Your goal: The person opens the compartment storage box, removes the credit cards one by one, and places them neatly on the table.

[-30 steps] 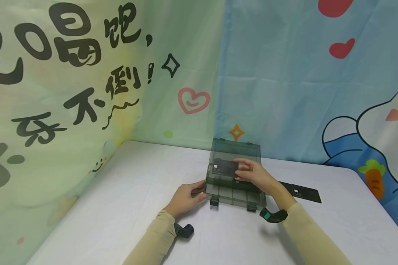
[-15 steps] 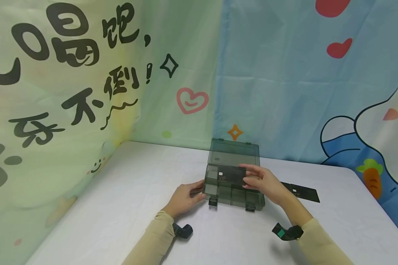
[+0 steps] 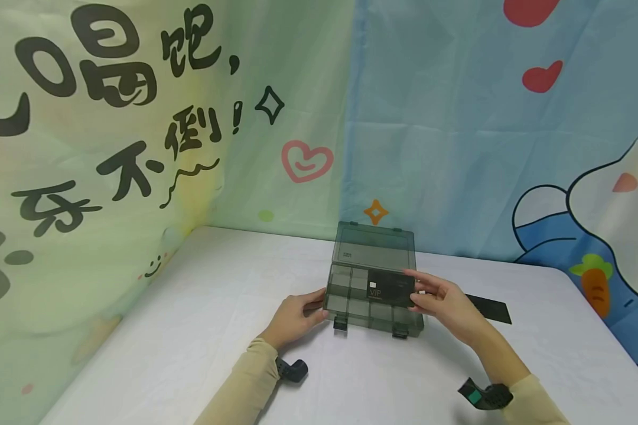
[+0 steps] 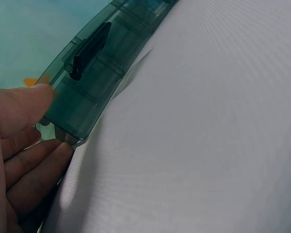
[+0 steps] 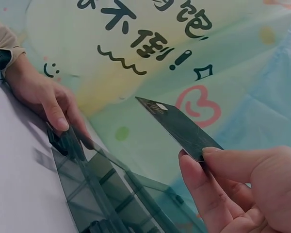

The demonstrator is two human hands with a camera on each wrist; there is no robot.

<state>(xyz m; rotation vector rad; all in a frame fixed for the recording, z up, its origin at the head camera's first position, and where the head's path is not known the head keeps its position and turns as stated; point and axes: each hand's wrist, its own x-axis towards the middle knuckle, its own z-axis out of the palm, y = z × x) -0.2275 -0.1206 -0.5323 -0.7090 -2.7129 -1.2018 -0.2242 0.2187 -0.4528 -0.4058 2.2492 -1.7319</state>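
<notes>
A black card (image 3: 390, 288) printed "VIP" is pinched at its right end by my right hand (image 3: 446, 304), over the right part of an open plastic box. In the right wrist view the card (image 5: 177, 126) is raised above the box, thumb on one face and fingers on the other. The see-through grey-green box (image 3: 339, 304) has its lid (image 3: 374, 248) tipped up at the back and divided compartments inside. At the box's front left corner, my left hand (image 3: 293, 316) holds on, thumb at the upper edge and fingers lower on the side, as the left wrist view shows.
Another black card (image 3: 491, 309) lies on the white table (image 3: 218, 277) right of the box, partly hidden behind my right hand. Two dark latches (image 3: 340, 323) hang at the box's front. A printed cloth backdrop (image 3: 436, 177) rises behind the table.
My right hand has drawn the VIP card to the right and nearer, from in front of the lid to over the box's right part. My left hand has stayed at the box corner.
</notes>
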